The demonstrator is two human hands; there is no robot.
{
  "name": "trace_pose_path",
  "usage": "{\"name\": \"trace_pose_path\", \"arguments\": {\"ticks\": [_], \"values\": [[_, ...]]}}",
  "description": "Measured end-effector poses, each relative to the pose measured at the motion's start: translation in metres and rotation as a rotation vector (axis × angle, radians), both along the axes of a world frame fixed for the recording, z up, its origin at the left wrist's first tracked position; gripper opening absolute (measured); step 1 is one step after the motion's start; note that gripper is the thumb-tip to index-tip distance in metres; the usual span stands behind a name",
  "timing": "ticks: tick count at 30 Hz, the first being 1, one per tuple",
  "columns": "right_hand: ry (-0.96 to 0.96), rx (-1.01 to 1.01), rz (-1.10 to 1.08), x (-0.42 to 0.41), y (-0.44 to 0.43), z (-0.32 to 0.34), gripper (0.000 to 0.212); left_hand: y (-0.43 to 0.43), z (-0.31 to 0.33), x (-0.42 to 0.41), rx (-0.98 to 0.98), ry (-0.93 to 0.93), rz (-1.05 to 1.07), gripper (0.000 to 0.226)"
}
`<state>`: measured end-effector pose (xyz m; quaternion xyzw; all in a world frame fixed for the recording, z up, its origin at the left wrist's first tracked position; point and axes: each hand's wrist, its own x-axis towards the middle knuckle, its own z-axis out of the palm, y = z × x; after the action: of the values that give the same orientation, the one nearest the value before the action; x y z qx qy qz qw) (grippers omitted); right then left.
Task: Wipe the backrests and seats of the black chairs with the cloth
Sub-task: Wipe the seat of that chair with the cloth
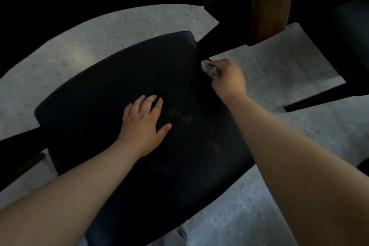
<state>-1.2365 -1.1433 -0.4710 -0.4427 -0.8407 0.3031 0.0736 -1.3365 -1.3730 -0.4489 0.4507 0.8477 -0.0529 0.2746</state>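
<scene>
A black padded chair seat (99, 106) fills the middle of the head view, with pale dust specks near its centre. My left hand (142, 124) rests flat on the seat, fingers straight and spread. My right hand (228, 80) grips a small grey cloth (207, 67) bunched in its fingers at the seat's far right edge, where a black chair frame bar meets the cushion. The black curved backrest (60, 16) arcs across the top left.
A wooden table edge (265, 6) hangs over the top centre. A second black chair (339, 36) stands at the upper right, one dark leg slanting over the floor. Grey speckled floor (279, 166) surrounds the seat.
</scene>
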Motion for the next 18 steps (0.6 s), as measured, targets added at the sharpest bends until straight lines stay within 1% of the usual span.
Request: {"name": "trace_pose_path", "arguments": {"ticks": [2, 7, 10, 12, 13, 15, 18], "values": [[-0.016, -0.011, -0.004, 0.009, -0.013, -0.003, 0.037, 0.000, 0.002, -0.002, -0.005, -0.019, -0.005, 0.077], [-0.031, 0.021, 0.247, 0.076, -0.065, 0.010, 0.039, 0.002, 0.006, -0.002, -0.025, -0.038, 0.008, 0.076], [-0.023, -0.076, 0.331, 0.106, -0.092, 0.023, 0.036, 0.005, 0.011, -0.003, -0.029, -0.055, 0.013, 0.074], [0.008, -0.151, 0.304, 0.113, -0.096, 0.034, 0.032, 0.007, 0.019, -0.007, -0.020, -0.086, 0.006, 0.073], [0.037, -0.148, 0.257, 0.111, -0.093, 0.039, 0.030, 0.006, 0.023, -0.009, -0.004, -0.103, 0.015, 0.074], [0.090, -0.089, 0.151, 0.098, -0.080, 0.046, 0.028, 0.000, 0.034, -0.008, 0.052, -0.133, 0.053, 0.077], [0.052, -0.034, 0.116, 0.065, -0.058, 0.035, 0.032, -0.029, 0.047, 0.010, 0.062, -0.182, 0.064, 0.085]]}}
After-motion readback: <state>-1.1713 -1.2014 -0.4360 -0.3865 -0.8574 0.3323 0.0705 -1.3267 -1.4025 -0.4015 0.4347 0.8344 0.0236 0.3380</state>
